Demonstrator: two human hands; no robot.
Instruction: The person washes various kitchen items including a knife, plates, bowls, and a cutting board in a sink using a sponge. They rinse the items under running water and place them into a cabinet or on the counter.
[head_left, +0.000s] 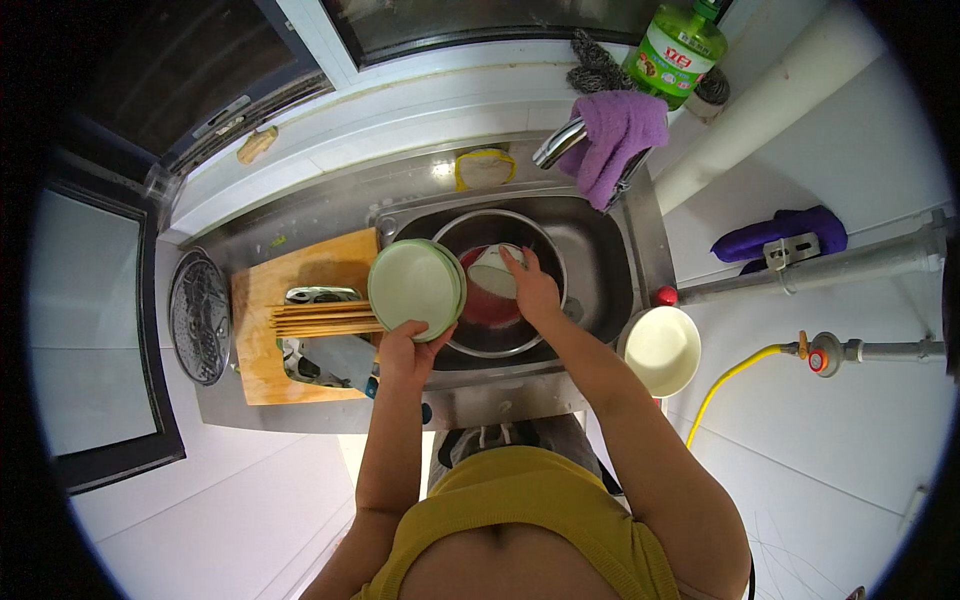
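My left hand grips a small stack of pale green dishes at their near rim, thumb on top. The stack overlaps the left side of a round metal basin that stands in the sink. Inside this basin my right hand has its fingers on a small white bowl, which lies tilted. Reddish colour shows on the basin's bottom around it. Several wooden chopsticks stick out to the left from behind the dishes, over a shiny metal tray and a cleaver.
A wooden cutting board lies left of the stainless steel sink. At the back right, a purple cloth drapes the faucet, near a green detergent bottle. A cream bowl sits at the right edge; a sponge lies behind.
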